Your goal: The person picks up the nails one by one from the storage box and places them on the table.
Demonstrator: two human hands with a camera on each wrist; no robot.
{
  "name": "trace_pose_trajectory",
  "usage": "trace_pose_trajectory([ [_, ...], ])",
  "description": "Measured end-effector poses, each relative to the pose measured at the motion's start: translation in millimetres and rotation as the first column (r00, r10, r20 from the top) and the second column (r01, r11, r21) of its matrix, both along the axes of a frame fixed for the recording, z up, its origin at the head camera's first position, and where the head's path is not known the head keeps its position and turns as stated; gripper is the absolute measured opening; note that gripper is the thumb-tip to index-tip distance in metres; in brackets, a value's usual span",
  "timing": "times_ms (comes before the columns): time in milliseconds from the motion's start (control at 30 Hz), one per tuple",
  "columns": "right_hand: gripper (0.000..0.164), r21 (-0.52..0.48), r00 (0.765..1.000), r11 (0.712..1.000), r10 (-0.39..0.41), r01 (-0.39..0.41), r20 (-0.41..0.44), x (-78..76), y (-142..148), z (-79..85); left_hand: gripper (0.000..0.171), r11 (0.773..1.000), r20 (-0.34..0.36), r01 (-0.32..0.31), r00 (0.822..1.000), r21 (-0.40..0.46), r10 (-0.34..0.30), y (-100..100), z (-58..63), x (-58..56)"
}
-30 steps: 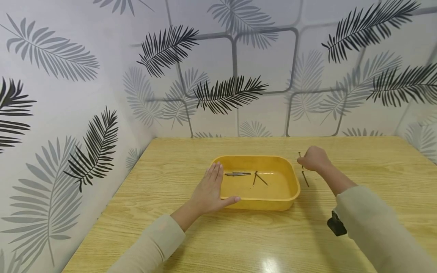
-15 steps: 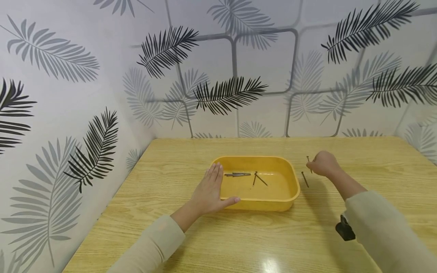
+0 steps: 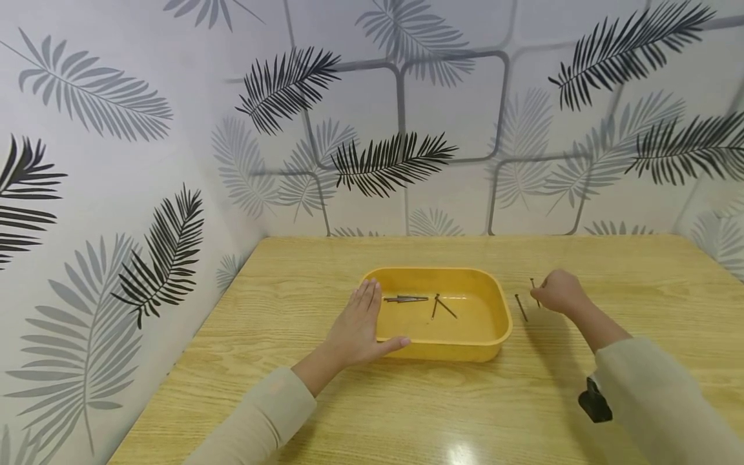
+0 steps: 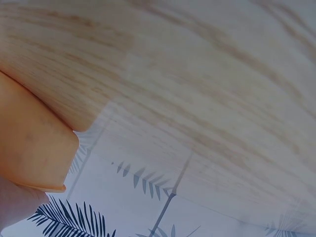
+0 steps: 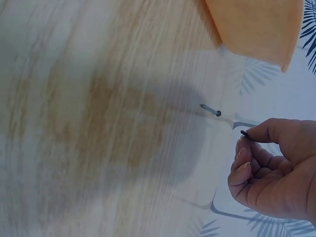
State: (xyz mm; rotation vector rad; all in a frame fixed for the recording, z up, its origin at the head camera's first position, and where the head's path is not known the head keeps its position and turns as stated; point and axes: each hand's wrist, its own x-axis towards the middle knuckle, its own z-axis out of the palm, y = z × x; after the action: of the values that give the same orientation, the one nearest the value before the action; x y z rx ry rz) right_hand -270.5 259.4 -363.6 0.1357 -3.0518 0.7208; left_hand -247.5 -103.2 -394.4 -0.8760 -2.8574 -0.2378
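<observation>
A yellow plastic tray [image 3: 442, 343] stands on the table with several nails [image 3: 405, 299] inside, toward its left, and two more nails crossed near the middle. My left hand [image 3: 356, 326] rests on the tray's left end, its fingers straight over the rim and the thumb along the front edge. Right of the tray, my right hand [image 3: 560, 292] pinches a nail [image 5: 244, 134] between thumb and forefinger, held upright with its head up. Another nail [image 3: 521, 308] lies on the table between this hand and the tray.
The pale wooden table [image 3: 279, 284] runs back to a wall [image 3: 372, 116] papered with dark and grey leaves. A second wall [image 3: 104, 194] rises along the left side. A small black object [image 3: 595, 402] hangs under the right sleeve.
My right hand has moved right and toward me with the pinched nail, away from the nail lying on the table. My left hand stays on the tray.
</observation>
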Motion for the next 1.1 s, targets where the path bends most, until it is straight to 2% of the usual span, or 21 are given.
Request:
trace_pose_trajectory([
  [267,0.046,0.003,0.999,1.000,-0.020,0.020,0.029,2.0,3.6,-8.7,0.128,1.000,0.002,0.000,1.000,0.004,0.000,-0.1,0.6,0.8],
  [567,0.045,-0.001,0.999,0.999,-0.034,0.034,0.019,1.2,10.0,-18.2,0.128,1.000,-0.003,-0.001,1.000,0.006,0.001,-0.4,0.7,0.3],
  [867,0.042,0.067,0.999,0.997,-0.041,0.040,0.024,2.2,12.1,-28.7,0.127,1.000,0.004,0.004,1.000,0.001,-0.004,-0.3,1.0,0.1],
  [1100,0.037,0.083,0.997,0.995,-0.061,0.058,0.044,4.0,9.7,-30.2,0.124,1.000,0.010,0.000,1.000,-0.003,0.000,-0.1,0.2,-0.7],
])
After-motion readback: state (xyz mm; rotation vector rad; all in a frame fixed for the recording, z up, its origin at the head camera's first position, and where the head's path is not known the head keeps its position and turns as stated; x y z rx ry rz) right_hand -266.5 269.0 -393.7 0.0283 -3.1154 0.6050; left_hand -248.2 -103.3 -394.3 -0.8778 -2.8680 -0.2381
